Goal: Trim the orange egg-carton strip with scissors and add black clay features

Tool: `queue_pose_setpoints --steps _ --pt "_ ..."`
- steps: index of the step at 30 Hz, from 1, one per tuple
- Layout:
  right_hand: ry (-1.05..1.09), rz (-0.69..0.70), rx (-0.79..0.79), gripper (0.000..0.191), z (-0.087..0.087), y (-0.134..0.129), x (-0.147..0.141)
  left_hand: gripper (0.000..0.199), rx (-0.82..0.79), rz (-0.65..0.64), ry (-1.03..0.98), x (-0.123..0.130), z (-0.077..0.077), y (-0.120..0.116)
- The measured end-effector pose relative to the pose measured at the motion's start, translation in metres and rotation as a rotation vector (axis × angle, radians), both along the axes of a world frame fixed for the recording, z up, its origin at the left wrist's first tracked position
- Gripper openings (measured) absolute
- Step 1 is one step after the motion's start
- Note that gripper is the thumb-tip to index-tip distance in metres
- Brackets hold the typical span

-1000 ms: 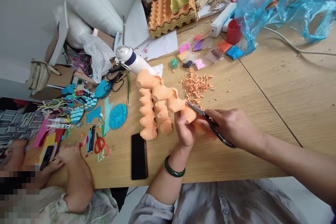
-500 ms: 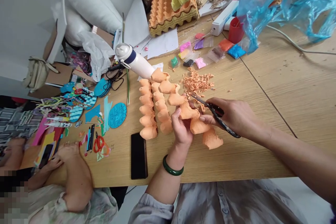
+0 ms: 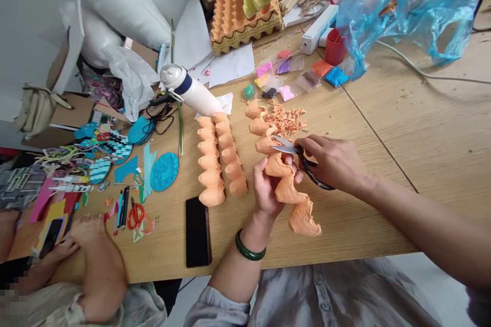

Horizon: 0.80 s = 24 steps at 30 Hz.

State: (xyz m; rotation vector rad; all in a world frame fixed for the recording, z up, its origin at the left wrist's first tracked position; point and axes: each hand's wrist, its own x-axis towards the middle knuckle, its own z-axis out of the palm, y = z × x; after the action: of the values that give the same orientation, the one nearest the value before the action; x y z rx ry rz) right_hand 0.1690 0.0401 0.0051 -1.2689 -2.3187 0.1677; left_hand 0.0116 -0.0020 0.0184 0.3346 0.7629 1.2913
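Gripping a wavy strip of orange moulded-pulp egg cups (image 3: 279,166) in the left hand (image 3: 270,189), pinching it near the middle between the thumb in front and the fingers curling behind. Holding this strip over a light wood-grain table (image 3: 422,127), slanting it from the upper left down toward the near edge at right. Clamping the right hand (image 3: 330,161) on the handles of a pair of black-handled scissors with bright metal blades (image 3: 284,144), spreading the blades apart and pointing them leftward at the strip's upper half. Not being able to tell, from this angle, any contact between blades and pulp. Wearing a glossy, dark green, round bangle (image 3: 249,251) on the left wrist.

Having a loose heap of small orange pulp shreds (image 3: 290,118) lying just beyond the scissors, beside the strip's far end. Having, to the left of the left hand, two straight rows of orange pulp cups (image 3: 210,163) lying side by side, and a flat black smartphone (image 3: 198,232) lying nearer the table's edge. Facing a white bottle with a navy band (image 3: 195,93) beyond those rows, and small clear packets of bright-coloured material (image 3: 286,93) beyond the heap. Sharing the table, at left, with another person, seeing one bare hand (image 3: 86,230) resting near a pair of red-handled scissors (image 3: 135,216).
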Motion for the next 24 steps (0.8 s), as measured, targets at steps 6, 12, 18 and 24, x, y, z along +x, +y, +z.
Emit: queue_pose_setpoints --steps 6,12,18,24 --pt "-0.005 0.034 0.103 0.024 -0.0083 0.0015 0.0007 0.05 -0.021 -0.061 -0.052 0.0024 0.0014 -0.0011" --pt "-0.06 0.023 0.015 0.029 -0.0104 0.0013 0.0002 0.044 -0.047 -0.116 -0.062 0.0001 -0.0011 0.0017" --pt "-0.101 0.003 -0.13 0.033 -0.0104 0.0012 -0.0021 0.034 -0.078 -0.183 -0.085 -0.005 -0.0021 0.0028" --pt "-0.151 -0.045 -0.224 0.038 -0.0075 -0.0012 -0.0054 0.035 -0.17 -0.156 -0.103 -0.0029 0.0041 0.0045"
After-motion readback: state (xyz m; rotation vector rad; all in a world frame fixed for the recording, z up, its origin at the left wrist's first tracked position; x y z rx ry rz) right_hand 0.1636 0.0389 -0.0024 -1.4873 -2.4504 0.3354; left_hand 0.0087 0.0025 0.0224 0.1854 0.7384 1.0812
